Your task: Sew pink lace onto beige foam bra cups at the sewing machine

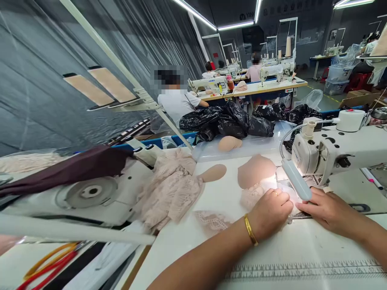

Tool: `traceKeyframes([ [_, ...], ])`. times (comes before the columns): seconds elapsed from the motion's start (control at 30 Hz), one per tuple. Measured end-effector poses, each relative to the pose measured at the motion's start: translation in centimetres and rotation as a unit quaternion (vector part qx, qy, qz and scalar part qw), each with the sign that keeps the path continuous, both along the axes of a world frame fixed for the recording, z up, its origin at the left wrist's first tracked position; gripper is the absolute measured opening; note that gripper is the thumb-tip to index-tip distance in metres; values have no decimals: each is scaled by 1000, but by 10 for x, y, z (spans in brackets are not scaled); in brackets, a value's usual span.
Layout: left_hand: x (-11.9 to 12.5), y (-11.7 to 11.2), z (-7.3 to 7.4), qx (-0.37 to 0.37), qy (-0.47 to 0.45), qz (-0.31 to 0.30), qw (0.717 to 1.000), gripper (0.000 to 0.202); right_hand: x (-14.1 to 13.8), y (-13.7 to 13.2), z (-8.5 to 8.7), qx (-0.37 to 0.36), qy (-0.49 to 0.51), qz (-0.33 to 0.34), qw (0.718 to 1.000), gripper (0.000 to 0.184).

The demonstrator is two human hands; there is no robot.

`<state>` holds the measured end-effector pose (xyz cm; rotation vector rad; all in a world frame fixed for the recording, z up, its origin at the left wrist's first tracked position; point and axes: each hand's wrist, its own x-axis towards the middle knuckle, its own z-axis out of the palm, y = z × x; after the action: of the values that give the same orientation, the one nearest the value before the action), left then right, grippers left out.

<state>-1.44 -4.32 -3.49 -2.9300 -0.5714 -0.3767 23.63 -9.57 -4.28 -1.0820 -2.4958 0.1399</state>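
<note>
My left hand (273, 211), with a gold bracelet at the wrist, is closed on pale pink lace fabric (250, 196) left of the needle area. My right hand (329, 211) lies beside the presser foot of the white sewing machine (338, 147), its thumb and fingers stretched out; a lamp head (296, 180) hides some fingertips. Between the hands, thin pale material reaches towards the needle. A beige moulded cup (256, 171) rests just beyond the lace. Another lace piece (213, 221) lies left of my left forearm.
Gathered lace garments (172, 189) pile up at left, near a flat beige pad (214, 173). Beige cups (229, 143) and black plastic bags (229, 121) lie farther back. A ruler strip (302, 272) runs along the front. Red-and-orange-handled scissors (51, 264) lie lower left. Co-workers (177, 98) sit beyond.
</note>
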Motion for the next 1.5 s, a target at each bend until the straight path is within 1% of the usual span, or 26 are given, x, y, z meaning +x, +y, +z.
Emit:
traceKeyframes([
  [0.27,6,0,-1,3,-20,-3,1000,15,2,0,4,-6,13,-1,1000,35],
  [0.47,8,-1,1,-24,-27,-2,999,16,2,0,6,-13,16,1,1000,35],
  [0.63,9,0,-1,-36,-38,-6,999,16,2,-1,5,-27,-14,-14,999,36],
  [0.77,9,2,-4,-29,-48,-11,998,15,0,0,3,-9,-21,-19,1000,35],
  [0.83,9,3,-5,-34,-53,-14,998,18,-1,1,2,2,-14,-22,1000,33],
  [1.0,13,14,-7,-50,-75,-27,996,27,-3,3,0,-3,-2,-47,999,24],
  [1.23,17,37,-8,-77,-73,-49,993,24,-2,7,-7,9,-26,-91,996,23],
  [1.5,19,45,-8,-81,-69,-58,993,25,-1,7,-9,2,-18,-103,995,21],
])
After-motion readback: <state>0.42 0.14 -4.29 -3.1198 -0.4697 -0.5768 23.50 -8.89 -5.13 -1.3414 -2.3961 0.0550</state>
